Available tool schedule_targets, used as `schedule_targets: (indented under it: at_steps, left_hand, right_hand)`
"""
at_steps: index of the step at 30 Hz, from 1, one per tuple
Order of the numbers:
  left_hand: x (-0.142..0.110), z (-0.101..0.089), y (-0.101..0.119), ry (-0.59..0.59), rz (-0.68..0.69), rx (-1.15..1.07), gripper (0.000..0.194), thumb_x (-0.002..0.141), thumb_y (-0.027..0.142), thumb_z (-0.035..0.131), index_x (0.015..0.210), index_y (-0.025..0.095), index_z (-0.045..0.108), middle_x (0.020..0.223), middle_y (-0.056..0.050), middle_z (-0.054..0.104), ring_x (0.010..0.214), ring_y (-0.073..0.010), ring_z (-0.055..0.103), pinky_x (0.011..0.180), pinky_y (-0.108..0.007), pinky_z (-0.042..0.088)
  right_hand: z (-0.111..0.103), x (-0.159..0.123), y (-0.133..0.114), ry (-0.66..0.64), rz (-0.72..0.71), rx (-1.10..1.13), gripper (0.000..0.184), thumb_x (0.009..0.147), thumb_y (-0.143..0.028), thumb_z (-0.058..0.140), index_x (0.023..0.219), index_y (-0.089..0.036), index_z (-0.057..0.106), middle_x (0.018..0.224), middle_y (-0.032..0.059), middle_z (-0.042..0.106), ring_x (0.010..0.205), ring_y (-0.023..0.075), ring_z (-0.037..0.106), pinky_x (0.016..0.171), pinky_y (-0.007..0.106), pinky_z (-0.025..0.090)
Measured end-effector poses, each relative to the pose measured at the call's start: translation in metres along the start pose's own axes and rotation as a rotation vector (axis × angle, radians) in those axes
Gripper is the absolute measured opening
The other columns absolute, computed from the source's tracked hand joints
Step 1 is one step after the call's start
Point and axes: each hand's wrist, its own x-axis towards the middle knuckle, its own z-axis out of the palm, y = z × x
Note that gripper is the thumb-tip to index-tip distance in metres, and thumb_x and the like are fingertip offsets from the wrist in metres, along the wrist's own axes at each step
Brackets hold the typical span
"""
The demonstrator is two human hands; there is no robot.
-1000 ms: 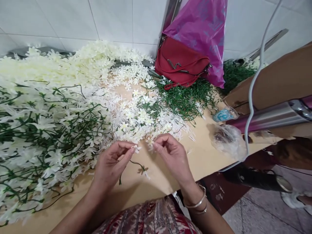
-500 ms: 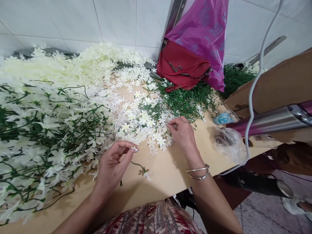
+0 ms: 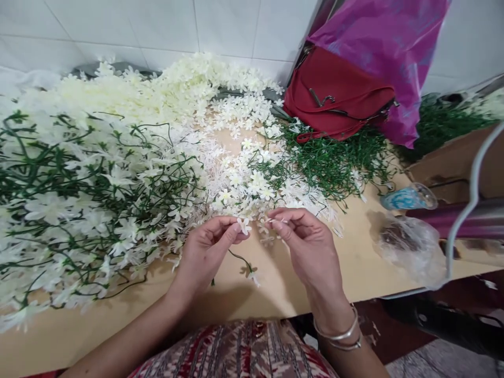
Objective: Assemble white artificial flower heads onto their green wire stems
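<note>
Between thumb and fingers, my left hand (image 3: pixel 205 251) pinches a small white artificial flower (image 3: pixel 244 226). Under that hand a green stem (image 3: pixel 239 257) shows, with a white bloom (image 3: pixel 253 277) at its end; whether the hand holds this stem is hidden. Just to the right, my right hand (image 3: pixel 311 247) is closed in a pinch on a small thin white piece (image 3: pixel 271 220), too small to tell its kind. The two hands are close together but apart. Beyond them lie loose white blossoms (image 3: pixel 258 181) and thin white stalk-like pieces (image 3: pixel 210 152).
A large heap of white flowers on green stems (image 3: pixel 118 184) covers the left side. Cream blossoms (image 3: pixel 177 89) line the wall. Green stems (image 3: pixel 342 157) lie below a red handbag (image 3: pixel 334 94) and purple bag (image 3: pixel 394 42). A plastic cup (image 3: pixel 409 198), clear bag (image 3: pixel 409 241) and white cable (image 3: pixel 460 220) are right.
My right hand has come back from the loose blossoms toward my left hand, pinching a thin white piece. My left hand still holds its flower. The camera view has shifted left.
</note>
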Motion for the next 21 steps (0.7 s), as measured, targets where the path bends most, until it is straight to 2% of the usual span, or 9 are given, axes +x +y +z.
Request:
schedule_targets:
  at_steps: [2, 5, 9, 13, 17, 21]
  left_hand:
    - [0.000, -0.001, 0.000, 0.003, 0.006, -0.002, 0.025, 0.089, 0.043, 0.080, 0.095, 0.019, 0.079, 0.086, -0.002, 0.081, 0.085, -0.0185, 0.081, 0.082, -0.027, 0.066]
    - [0.000, -0.003, -0.001, -0.007, 0.010, 0.016, 0.028, 0.089, 0.046, 0.080, 0.097, 0.019, 0.079, 0.089, -0.004, 0.083, 0.085, -0.0206, 0.082, 0.083, -0.031, 0.067]
    - [-0.001, -0.004, -0.003, -0.040, 0.016, 0.037, 0.030, 0.090, 0.048, 0.078, 0.100, 0.019, 0.079, 0.095, -0.006, 0.084, 0.086, -0.0231, 0.082, 0.086, -0.037, 0.067]
    - [-0.003, -0.002, -0.005, -0.042, 0.070, 0.070, 0.023, 0.094, 0.041, 0.075, 0.104, 0.020, 0.080, 0.098, -0.005, 0.084, 0.091, -0.0220, 0.080, 0.087, -0.035, 0.066]
    - [-0.005, -0.001, -0.005, -0.041, 0.140, 0.127, 0.018, 0.098, 0.033, 0.071, 0.106, 0.020, 0.080, 0.097, -0.005, 0.083, 0.091, -0.0198, 0.078, 0.083, -0.029, 0.063]
    - [-0.005, -0.004, -0.007, -0.031, 0.263, 0.226, 0.014, 0.099, 0.027, 0.069, 0.105, 0.021, 0.080, 0.103, -0.005, 0.083, 0.096, -0.0200, 0.077, 0.087, -0.030, 0.062]
  right_hand:
    - [0.014, -0.011, 0.002, -0.021, -0.028, -0.043, 0.007, 0.089, -0.021, 0.081, 0.090, -0.028, 0.078, 0.103, -0.0001, 0.075, 0.095, 0.0155, 0.070, 0.087, 0.032, 0.056]
    - [0.027, -0.020, 0.007, 0.011, -0.079, -0.093, 0.012, 0.089, -0.018, 0.079, 0.093, -0.029, 0.078, 0.093, -0.0007, 0.074, 0.090, 0.0170, 0.069, 0.083, 0.034, 0.056]
    - [0.033, -0.023, 0.015, 0.056, -0.166, -0.253, 0.014, 0.093, -0.016, 0.074, 0.095, -0.029, 0.076, 0.095, 0.0012, 0.076, 0.096, 0.0211, 0.070, 0.088, 0.039, 0.057]
    - [0.035, -0.024, 0.018, 0.081, -0.271, -0.426, 0.014, 0.093, -0.017, 0.073, 0.092, -0.030, 0.076, 0.097, 0.0023, 0.072, 0.099, 0.0225, 0.069, 0.089, 0.040, 0.057]
    - [0.038, -0.024, 0.018, 0.085, -0.194, -0.392, 0.011, 0.093, -0.020, 0.073, 0.088, -0.029, 0.076, 0.104, 0.0039, 0.070, 0.105, 0.0233, 0.067, 0.091, 0.040, 0.056]
    - [0.041, -0.021, 0.017, 0.065, -0.071, -0.256, 0.009, 0.094, -0.021, 0.073, 0.086, -0.026, 0.074, 0.117, 0.0059, 0.072, 0.117, 0.0240, 0.066, 0.099, 0.040, 0.054]
